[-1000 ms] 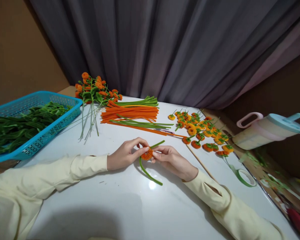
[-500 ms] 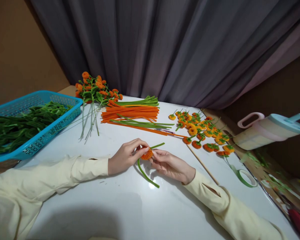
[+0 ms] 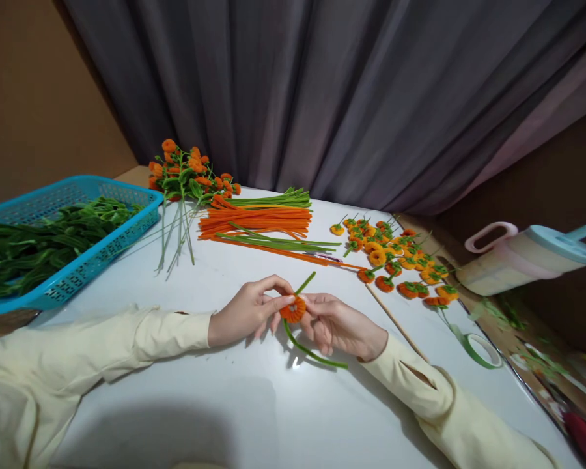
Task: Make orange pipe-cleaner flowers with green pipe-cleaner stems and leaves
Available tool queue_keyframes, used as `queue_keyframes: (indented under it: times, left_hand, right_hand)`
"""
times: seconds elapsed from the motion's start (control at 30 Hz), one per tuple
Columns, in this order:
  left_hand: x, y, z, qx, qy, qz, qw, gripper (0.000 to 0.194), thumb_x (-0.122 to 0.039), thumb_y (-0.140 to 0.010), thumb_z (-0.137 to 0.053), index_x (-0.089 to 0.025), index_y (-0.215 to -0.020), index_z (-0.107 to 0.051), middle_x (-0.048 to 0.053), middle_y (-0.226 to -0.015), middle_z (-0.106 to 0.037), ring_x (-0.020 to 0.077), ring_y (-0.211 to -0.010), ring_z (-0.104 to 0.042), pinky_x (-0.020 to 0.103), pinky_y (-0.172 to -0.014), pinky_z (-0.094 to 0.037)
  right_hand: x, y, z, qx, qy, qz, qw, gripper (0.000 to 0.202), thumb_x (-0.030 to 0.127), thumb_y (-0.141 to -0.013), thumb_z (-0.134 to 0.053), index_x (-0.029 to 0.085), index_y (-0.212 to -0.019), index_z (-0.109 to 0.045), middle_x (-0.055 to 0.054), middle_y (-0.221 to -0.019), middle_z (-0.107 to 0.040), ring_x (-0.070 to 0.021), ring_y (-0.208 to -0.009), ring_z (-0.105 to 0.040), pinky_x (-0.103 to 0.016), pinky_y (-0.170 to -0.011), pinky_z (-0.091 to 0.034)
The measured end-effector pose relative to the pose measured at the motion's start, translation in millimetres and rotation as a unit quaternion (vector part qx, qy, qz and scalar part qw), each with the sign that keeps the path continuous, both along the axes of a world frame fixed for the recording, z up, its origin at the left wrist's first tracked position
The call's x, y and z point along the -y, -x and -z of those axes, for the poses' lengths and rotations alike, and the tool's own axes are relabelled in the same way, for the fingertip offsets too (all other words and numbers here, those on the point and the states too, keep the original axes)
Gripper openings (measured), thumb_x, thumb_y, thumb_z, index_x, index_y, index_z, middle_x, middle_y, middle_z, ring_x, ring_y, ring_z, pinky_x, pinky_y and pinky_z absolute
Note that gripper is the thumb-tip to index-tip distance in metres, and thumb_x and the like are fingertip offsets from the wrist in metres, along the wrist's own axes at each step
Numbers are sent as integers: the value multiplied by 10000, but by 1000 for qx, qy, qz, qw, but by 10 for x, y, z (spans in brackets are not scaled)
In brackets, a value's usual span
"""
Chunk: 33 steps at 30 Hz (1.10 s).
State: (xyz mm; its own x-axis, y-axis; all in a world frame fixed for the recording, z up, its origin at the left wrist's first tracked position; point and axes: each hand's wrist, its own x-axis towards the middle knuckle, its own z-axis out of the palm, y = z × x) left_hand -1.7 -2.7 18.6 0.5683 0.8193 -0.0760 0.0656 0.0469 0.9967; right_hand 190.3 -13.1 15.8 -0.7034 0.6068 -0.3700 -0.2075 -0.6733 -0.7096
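Between my two hands is a small orange pumpkin [image 3: 293, 310] made of pipe cleaner, its round ribbed side with a hole in the middle facing me. A green pipe cleaner [image 3: 317, 357] runs through or behind it; one short end sticks up and the long end curves down to the right. My left hand [image 3: 256, 309] pinches the pumpkin's left side between thumb and fingers. From the right, my right hand [image 3: 339, 324] grips its other edge with thumb and forefinger, the remaining fingers curled below.
Behind my hands lie orange pipe cleaners [image 3: 254, 223] and green pipe cleaners [image 3: 293, 197]. A blue basket [image 3: 85, 254] of green leaves stands left, near a bunch of orange flowers [image 3: 190, 170]. Finished pumpkins [image 3: 385, 284], a thin stick [image 3: 395, 320], green tape [image 3: 482, 350] and a tumbler [image 3: 498, 260] are right.
The orange pumpkin has been turned so its round face shows, and has shifted slightly right. The green pipe cleaner's long end has swung right, and its short end points more upward.
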Motion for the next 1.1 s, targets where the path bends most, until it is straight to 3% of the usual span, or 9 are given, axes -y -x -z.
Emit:
queue_keyframes:
  times: [0.07, 0.17, 0.37, 0.67, 1.1]
  left_hand:
    - [-3, -16, -20, 18, 47, -2, 999, 300, -424, -789, -591, -169, -916, -496, -21, -694, -569, 77, -395, -538, 155, -292, -367]
    - [-33, -34, -25, 50, 93, -13, 994, 352, -409, -740, -654, -155, -921, -491, 17, -805, -585, 135, -530, -630, 208, -386, -495]
    - [-105, -12, 17, 104, 167, 2, 981, 305, -347, -737, -685, -123, -900, -558, 30, -798, -601, 161, -695, -645, 287, -622, -553]
    - [-140, 19, 34, 139, 175, 53, 973, 241, -315, -763, -665, -134, -891, -572, 15, -802, -580, 144, -735, -606, 310, -669, -548]
    - [-147, 21, 71, 107, 162, 55, 979, 284, -323, -729, -699, -120, -884, -574, 9, -682, -608, 122, -679, -609, 297, -720, -520]
  right_hand:
    - [-8, -18, -25, -1, 19, -12, 1000, 228, 315, -923, -430, 111, -969, -521, -81, -727, -686, -163, -521, -676, -149, -355, -479]
    - [-21, -29, -59, -9, 26, 5, 1000, 257, 266, -957, -326, 106, -976, -526, -117, -820, -699, -181, -615, -698, -162, -376, -503]
    - [-31, -28, -80, 18, -10, 44, 999, 236, 248, -946, -376, 84, -951, -545, -119, -765, -702, -178, -623, -698, -161, -401, -514]
    - [6, -4, -113, 38, -73, 46, 996, 232, 325, -864, -555, 95, -844, -575, -110, -735, -705, -172, -635, -695, -149, -412, -504]
    - [25, 21, -128, 74, -123, 61, 988, 213, 320, -840, -578, 116, -802, -530, -88, -692, -695, -166, -579, -682, -156, -389, -470]
